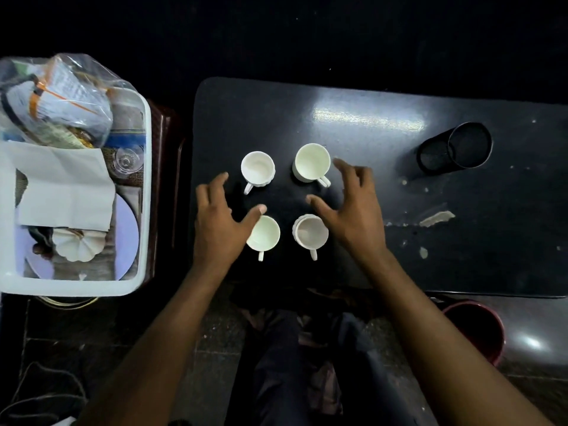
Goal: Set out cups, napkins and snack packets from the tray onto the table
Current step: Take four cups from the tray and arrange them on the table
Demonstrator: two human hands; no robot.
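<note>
White ceramic cups (257,169) sit in a square on the dark glossy worktop (368,142), both hands (219,222) spread empty over them, and the thin floppy folded paper napkins (66,182) at 9 o'clock want an edge pinch.

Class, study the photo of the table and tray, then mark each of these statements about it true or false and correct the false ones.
1. Four white cups stand on the black table. True.
2. The napkins lie on the table. False: they are in the tray.
3. The left hand grips a cup handle. False: it is open, holding nothing.
4. A black mesh holder lies tipped on the table. True.
</note>
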